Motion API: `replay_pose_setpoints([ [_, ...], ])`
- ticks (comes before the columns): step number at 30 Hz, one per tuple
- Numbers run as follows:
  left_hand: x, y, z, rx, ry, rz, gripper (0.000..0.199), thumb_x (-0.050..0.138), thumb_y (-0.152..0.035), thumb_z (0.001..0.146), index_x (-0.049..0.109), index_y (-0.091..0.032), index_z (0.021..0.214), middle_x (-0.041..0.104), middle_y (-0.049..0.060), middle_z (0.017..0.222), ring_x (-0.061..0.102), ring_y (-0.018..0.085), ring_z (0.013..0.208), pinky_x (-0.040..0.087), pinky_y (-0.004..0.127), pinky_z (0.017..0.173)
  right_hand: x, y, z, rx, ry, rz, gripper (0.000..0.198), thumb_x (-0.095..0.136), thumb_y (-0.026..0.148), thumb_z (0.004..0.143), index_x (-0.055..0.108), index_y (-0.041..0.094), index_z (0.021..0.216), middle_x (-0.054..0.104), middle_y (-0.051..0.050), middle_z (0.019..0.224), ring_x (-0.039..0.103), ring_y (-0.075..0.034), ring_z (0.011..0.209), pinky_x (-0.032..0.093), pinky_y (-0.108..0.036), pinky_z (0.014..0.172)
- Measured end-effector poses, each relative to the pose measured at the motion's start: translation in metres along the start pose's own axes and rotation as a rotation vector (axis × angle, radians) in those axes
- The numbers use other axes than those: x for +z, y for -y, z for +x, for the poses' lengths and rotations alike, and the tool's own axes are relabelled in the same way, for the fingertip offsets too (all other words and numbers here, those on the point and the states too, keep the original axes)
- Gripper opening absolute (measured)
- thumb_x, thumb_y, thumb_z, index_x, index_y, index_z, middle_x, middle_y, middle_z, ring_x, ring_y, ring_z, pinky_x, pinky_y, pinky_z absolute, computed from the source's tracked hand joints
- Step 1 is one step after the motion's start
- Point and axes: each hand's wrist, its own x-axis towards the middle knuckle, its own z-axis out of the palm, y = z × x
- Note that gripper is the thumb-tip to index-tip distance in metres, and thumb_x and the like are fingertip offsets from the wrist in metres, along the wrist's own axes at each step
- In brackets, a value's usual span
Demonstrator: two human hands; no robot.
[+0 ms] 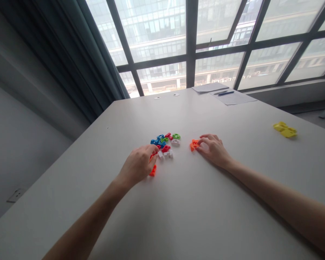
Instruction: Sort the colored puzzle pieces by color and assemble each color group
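Observation:
My left hand (139, 162) is curled at the near left edge of a pile of small coloured plastic pieces. Its thumb and fingers close around an orange-red plastic piece (152, 156), partly hidden by them. Just below the thumb lies another orange piece (153, 170). In the pile are blue pieces (160, 144), red pieces (166, 148), green pieces (176, 136) and white pieces (167, 155). To the right of the pile, my right hand (213, 150) rests on the table, thumb and fingertips pinching orange plastic pieces (194, 144) that sit together.
A yellow group of plastic pieces (285, 129) lies far right on the white table (162, 216). Paper sheets (209, 87) and a dark pen (226, 93) lie at the back edge, by the window. A dark curtain (78, 54) hangs on the left.

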Motion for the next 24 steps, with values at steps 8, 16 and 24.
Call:
replay_pose_setpoints([
  [8,-0.028,0.011,-0.007,0.069,0.186,0.082,0.021,0.053,-0.041,0.087,0.065,-0.024,0.085,0.064,0.003,0.081,0.064,0.021,0.075,0.045,0.027,0.064,-0.002,0.003,-0.001,-0.057,0.018,0.011,0.016,0.057,0.037,0.087,0.068,0.025,0.088,0.063,-0.009,0.118,0.051,-0.029,0.115,0.041,-0.05,0.095],
  [16,-0.017,0.006,-0.008,0.106,0.285,0.076,0.014,0.066,-0.03,0.075,0.065,-0.025,0.088,0.064,0.003,0.086,0.063,0.022,0.079,0.046,0.027,0.067,-0.003,0.006,-0.002,-0.082,0.034,0.019,0.019,0.059,0.039,0.087,0.067,0.025,0.096,0.062,-0.009,0.119,0.05,-0.028,0.115,0.041,-0.049,0.095],
  [24,-0.012,0.009,-0.011,0.157,0.254,0.143,0.009,0.063,-0.022,0.076,0.063,-0.023,0.085,0.063,0.004,0.085,0.062,0.022,0.079,0.045,0.03,0.068,-0.003,0.007,-0.001,-0.127,-0.004,0.029,0.017,0.058,0.038,0.088,0.066,0.025,0.094,0.063,-0.009,0.116,0.053,-0.027,0.111,0.042,-0.045,0.093],
])
